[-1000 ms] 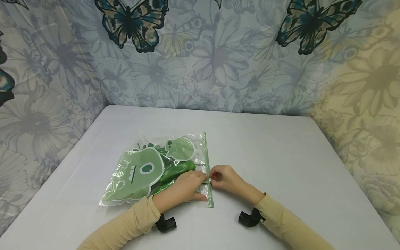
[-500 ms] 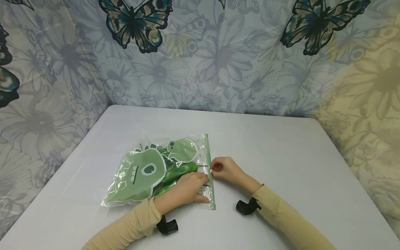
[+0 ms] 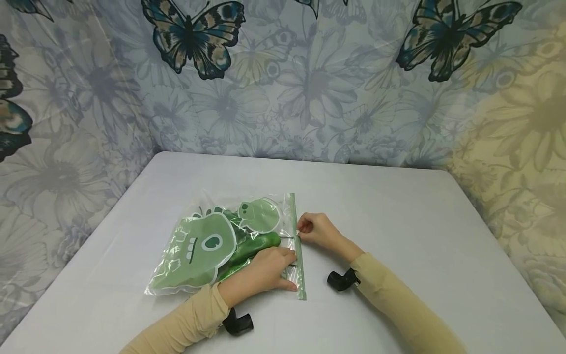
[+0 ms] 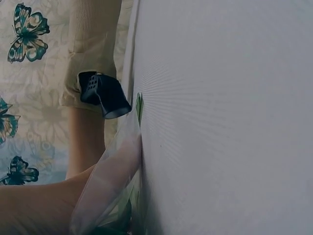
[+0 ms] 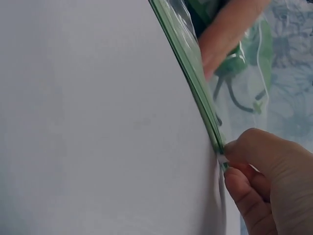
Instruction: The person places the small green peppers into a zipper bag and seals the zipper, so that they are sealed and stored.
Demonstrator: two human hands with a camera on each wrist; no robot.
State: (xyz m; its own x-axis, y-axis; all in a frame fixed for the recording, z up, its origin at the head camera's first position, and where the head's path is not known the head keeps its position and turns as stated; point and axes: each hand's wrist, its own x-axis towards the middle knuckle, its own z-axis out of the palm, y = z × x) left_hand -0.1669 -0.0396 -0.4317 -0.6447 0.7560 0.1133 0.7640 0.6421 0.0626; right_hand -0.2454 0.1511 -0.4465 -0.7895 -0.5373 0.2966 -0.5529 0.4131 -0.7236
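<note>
A clear zip bag (image 3: 187, 255) printed with green cartoon monsters lies on the white table. Inside it shows a long, shiny green object (image 3: 261, 241), partly covered by the print. My left hand (image 3: 267, 268) rests flat over the bag's right part, fingers extended towards the green seal strip (image 3: 294, 211). At that strip my right hand (image 3: 319, 230) pinches the bag's edge between thumb and forefinger. In the right wrist view, a small pale piece (image 5: 222, 159) sits on the seal at the fingertips. The left wrist view shows clear film over part of the left hand (image 4: 117, 166).
Black wrist cameras hang under both sleeves, the left one (image 3: 238, 323) and the right one (image 3: 342, 280), low over the white tabletop (image 3: 376, 206). Patterned cloth with butterflies (image 3: 318, 93) stands behind and beside the table.
My right hand has slid along the seal strip, away from me, still pinching. The left hand stays on the bag. The whole view has shifted slightly.
</note>
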